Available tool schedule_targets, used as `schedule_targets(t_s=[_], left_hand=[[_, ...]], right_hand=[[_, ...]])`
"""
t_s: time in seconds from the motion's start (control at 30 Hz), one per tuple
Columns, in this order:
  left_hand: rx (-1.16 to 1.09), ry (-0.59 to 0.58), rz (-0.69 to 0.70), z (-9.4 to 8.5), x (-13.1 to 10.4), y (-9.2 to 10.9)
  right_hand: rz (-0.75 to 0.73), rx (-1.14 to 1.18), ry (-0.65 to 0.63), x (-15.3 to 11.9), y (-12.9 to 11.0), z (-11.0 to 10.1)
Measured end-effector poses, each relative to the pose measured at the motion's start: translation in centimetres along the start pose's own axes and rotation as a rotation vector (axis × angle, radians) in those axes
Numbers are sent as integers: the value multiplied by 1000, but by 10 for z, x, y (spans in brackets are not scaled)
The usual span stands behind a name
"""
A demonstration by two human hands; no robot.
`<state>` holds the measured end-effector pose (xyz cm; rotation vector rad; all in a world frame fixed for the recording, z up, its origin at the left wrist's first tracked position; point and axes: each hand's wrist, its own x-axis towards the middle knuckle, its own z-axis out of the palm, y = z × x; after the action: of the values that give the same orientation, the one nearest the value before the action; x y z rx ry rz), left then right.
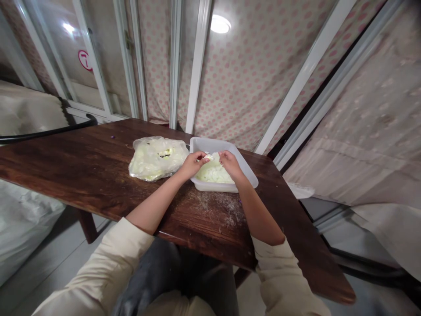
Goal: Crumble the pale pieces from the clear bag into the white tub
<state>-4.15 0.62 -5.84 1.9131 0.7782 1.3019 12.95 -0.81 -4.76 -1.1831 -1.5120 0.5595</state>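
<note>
Over a white plastic tub [247,172], both my hands are raised with bent fingers. My left hand [194,164] pinches a small white piece [208,156] between thumb and fingertips. A short gap to the right, my right hand [229,163] has its thumb and fingers pressed together; what they hold, if anything, is too small to make out. Many pale, whitish-green pieces [215,174] lie in the tub beneath my hands. Left of the tub sits a clear plastic bag [148,160] filled with pale yellow-green stuff, with an opening in its top.
The dark wooden table [98,175] carries the tub and bag. Whitish crumbs [217,206] are scattered along its near side. Behind stand framed glass panels with a dotted curtain [256,79]. A large white sack [26,224] is on the floor at left, and a black curved rail [88,122] is at the far left.
</note>
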Motion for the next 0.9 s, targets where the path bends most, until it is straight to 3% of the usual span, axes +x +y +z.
schedule_targets(t_s=[0.17,0.23,0.4,0.9], left_hand=[[6,-11,-1,1,0,-1],[-8,9,-12,2,0,-2],[32,16,-14,2,-1,0],[-30,-22,-92,2,-2,-1]], right_hand=[[-86,19,-228,-4,-6,4],[-92,41,-254,-4,-8,5],[-37,71,-202,-2,-7,5],[-49,16,-114,-2,-4,6]])
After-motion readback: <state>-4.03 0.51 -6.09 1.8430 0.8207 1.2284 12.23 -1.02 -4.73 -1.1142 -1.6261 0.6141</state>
